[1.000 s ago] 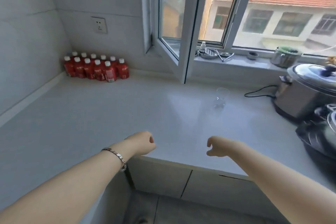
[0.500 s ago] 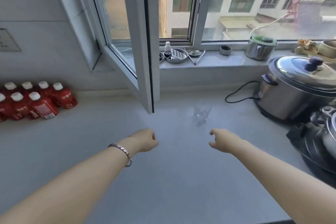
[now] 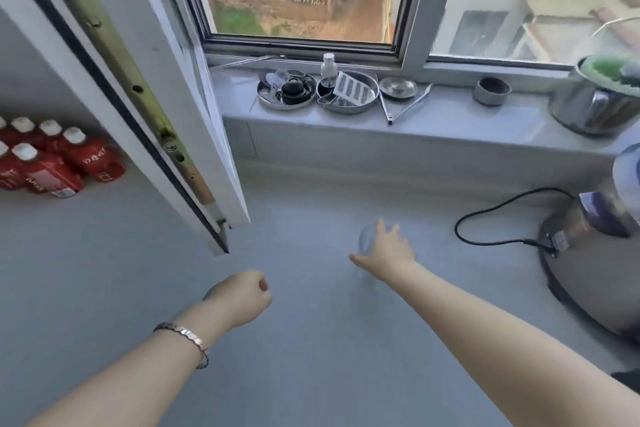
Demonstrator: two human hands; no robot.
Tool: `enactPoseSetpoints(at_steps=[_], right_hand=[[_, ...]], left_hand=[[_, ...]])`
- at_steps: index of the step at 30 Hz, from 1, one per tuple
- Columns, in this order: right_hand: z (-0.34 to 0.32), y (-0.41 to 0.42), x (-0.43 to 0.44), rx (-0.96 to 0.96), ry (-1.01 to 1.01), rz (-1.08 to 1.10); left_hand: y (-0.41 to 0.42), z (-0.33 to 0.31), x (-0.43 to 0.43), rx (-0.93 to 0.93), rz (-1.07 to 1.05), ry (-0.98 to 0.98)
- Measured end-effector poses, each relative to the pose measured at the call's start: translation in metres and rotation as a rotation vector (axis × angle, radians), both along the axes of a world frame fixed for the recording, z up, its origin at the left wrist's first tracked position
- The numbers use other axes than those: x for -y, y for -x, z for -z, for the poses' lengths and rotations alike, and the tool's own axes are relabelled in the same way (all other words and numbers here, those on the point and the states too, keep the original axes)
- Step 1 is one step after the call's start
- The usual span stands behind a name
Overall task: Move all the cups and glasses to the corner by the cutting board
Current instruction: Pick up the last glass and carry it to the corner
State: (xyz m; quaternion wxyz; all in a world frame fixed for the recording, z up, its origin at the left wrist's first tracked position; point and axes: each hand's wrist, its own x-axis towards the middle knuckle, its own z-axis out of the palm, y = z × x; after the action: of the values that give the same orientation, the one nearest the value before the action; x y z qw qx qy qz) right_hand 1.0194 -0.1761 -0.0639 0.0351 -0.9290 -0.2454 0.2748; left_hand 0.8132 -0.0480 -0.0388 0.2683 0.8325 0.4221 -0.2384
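Note:
A small clear glass (image 3: pixel 366 238) stands on the grey counter (image 3: pixel 311 340), below the window sill. My right hand (image 3: pixel 388 251) reaches over it with fingers spread and thumb out to the left. The hand covers most of the glass, and I cannot tell whether it touches it. My left hand (image 3: pixel 239 298) hovers over the counter nearer to me, curled into a fist with nothing in it. A bracelet sits on that wrist. No cutting board is in view.
The open window sash (image 3: pixel 166 121) juts over the counter just left of the glass. Several red bottles (image 3: pixel 52 166) stand at the back left. A steel cooker (image 3: pixel 595 253) with its black cord (image 3: pixel 491 218) sits at the right. Metal dishes (image 3: pixel 346 94) and a pot (image 3: pixel 602 100) line the sill.
I have come closer to the counter and look down more steeply. My right hand went forward from a loose curl to spread fingers over the glass. The left fist stayed back.

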Motion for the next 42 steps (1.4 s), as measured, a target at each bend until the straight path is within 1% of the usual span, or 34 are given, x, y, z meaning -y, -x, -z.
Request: enactPoseSetpoints(at_steps=[3,5,9,12,16,22,28,35,38,42], right_hand=[[0.014,-0.007,0.007,0.036,-0.092,-0.070],[0.015,-0.012,0.013,0.018,-0.134,-0.148],[0.003,-0.012,0.020,-0.040,-0.110,-0.323],[-0.011,0.013,0.019,-0.043,-0.089,-0.475],[-0.031,0.075,0.008,-0.039,-0.110,-0.717],[-0.060,0.221,-0.011,-0.070,-0.166,-1.045],[-0.082,0.409,-0.004,-0.067,-0.192,-1.334],[-0.095,0.638,0.041,-0.100,-0.207,-1.540],[-0.097,0.725,0.058,-0.106,-0.206,-1.625],[-0.095,0.816,0.069,-0.117,-0.203,-1.708]], left_hand=[[-0.001,0.005,0.013,-0.021,-0.077,0.003],[0.002,0.006,0.020,-0.030,-0.110,0.012],[0.019,0.007,0.030,-0.009,-0.194,0.004],[0.050,0.005,0.042,0.020,-0.287,0.032],[0.114,-0.004,0.062,0.039,-0.409,0.024],[0.255,-0.025,0.105,0.055,-0.667,-0.014],[0.439,-0.042,0.179,0.112,-0.968,-0.069],[0.661,-0.056,0.290,0.133,-1.213,-0.127],[0.739,-0.063,0.332,0.139,-1.327,-0.133],[0.819,-0.062,0.367,0.127,-1.425,-0.155]])
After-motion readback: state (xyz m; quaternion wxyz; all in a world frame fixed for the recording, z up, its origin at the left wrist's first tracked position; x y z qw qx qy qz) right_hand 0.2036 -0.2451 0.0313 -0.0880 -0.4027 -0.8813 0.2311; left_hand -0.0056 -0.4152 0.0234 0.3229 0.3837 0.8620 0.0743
